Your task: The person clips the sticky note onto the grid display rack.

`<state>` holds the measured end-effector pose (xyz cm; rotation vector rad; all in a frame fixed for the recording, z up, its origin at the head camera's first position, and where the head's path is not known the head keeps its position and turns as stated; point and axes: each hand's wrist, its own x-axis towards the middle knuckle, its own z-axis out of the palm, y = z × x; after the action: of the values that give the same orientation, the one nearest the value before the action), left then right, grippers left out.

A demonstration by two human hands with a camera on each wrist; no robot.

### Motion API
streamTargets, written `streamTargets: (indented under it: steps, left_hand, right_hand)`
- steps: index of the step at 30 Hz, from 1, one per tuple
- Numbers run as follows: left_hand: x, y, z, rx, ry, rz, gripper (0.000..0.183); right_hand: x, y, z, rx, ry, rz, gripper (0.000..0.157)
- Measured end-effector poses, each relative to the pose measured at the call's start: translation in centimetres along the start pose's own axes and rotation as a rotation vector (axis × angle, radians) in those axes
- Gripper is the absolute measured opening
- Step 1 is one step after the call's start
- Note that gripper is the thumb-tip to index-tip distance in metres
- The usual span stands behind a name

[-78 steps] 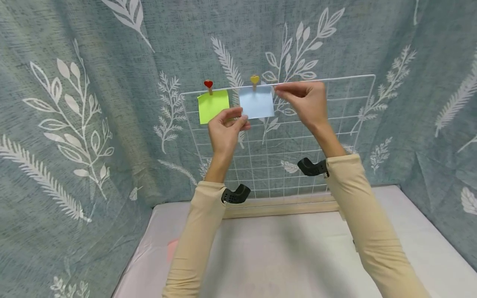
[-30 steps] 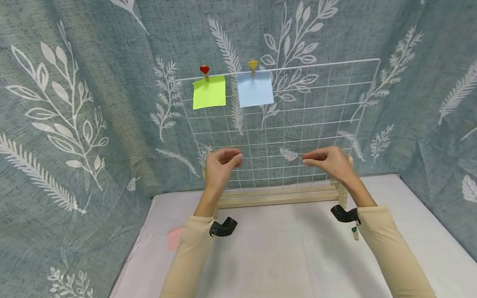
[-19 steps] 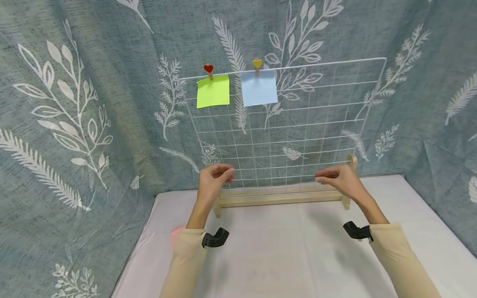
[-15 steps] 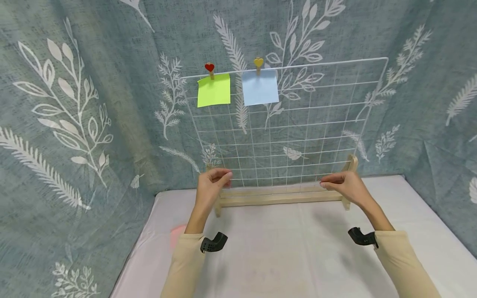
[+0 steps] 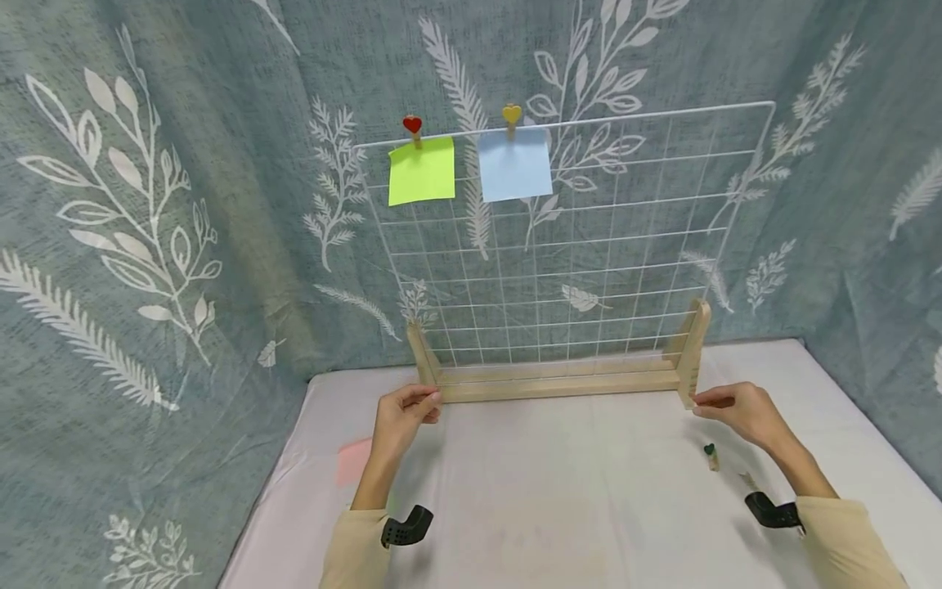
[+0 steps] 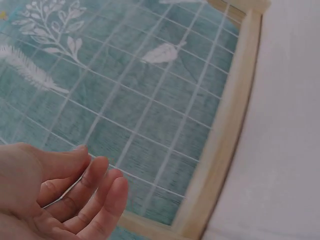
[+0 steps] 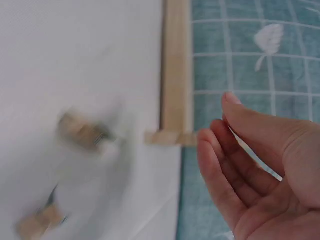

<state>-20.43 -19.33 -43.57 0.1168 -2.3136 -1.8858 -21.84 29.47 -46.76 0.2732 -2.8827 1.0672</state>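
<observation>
In the head view my left hand [image 5: 401, 419] hovers by the left foot of the wooden stand [image 5: 559, 385], fingers loosely curled around nothing. My right hand [image 5: 745, 415] is near the stand's right foot; in the right wrist view the hand [image 7: 250, 175] has thumb and fingers slightly apart, with nothing between. On the stand rises a white wire grid [image 5: 670, 112]. From its top bar hang a lime-green note [image 5: 422, 173] under a red heart clothespin [image 5: 413, 125] and a light-blue note [image 5: 515, 165] under a yellow heart clothespin [image 5: 512, 114].
Near the right hand a small green-heart clothespin [image 5: 711, 458] lies on the white tabletop [image 5: 545, 491]; another clothespin [image 7: 40, 222] shows in the right wrist view. A pink note [image 5: 354, 460] lies beside the left forearm. Leaf-patterned curtains [image 5: 243, 204] enclose the table's back and sides.
At first the hands were up at the blue note and the grid's top bar. Both have come down and apart, away from the grid, leaving the blue note hanging from the yellow-heart clothespin.
</observation>
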Motion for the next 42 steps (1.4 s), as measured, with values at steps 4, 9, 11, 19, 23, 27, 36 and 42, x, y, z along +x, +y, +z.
streamTargets:
  steps: [4, 9, 11, 19, 23, 27, 36, 42]
  left_hand:
    - [-0.6, -1.1, 0.0, -0.011, -0.002, -0.020, 0.020]
    - [-1.2, -2.5, 0.5, -0.016, -0.012, -0.037, 0.020]
    - [-1.6, -3.1, 0.8, -0.009, -0.009, -0.041, 0.020]
    - [-3.1, -5.6, -0.1, 0.093, 0.046, -0.075, 0.018]
    - [-3.7, -6.6, -1.3, 0.124, 0.058, -0.095, 0.017]
    - [-4.2, -7.2, -2.1, 0.147, 0.058, -0.106, 0.018]
    - [-5.3, -7.9, -4.8, 0.207, 0.152, -0.119, 0.018]
    - [-5.9, -8.4, -7.1, 0.237, 0.193, -0.167, 0.021]
  right_hand:
    - [-0.4, 1.2, 0.0, -0.026, -0.032, 0.010, 0.023]
    - [-1.4, 1.9, 0.3, -0.028, -0.066, 0.043, 0.023]
    - [-1.9, 2.2, 0.3, -0.034, -0.064, 0.055, 0.023]
    - [-3.6, 3.5, 0.1, -0.060, -0.042, 0.144, 0.026]
    - [-4.4, 4.2, 0.0, -0.056, -0.050, 0.182, 0.032]
    - [-5.0, 4.7, -0.1, -0.058, -0.043, 0.197, 0.035]
    - [-6.0, 5.4, 0.1, -0.025, -0.058, 0.251, 0.044]
    - [-6.2, 5.4, 0.1, -0.027, -0.061, 0.271, 0.041]
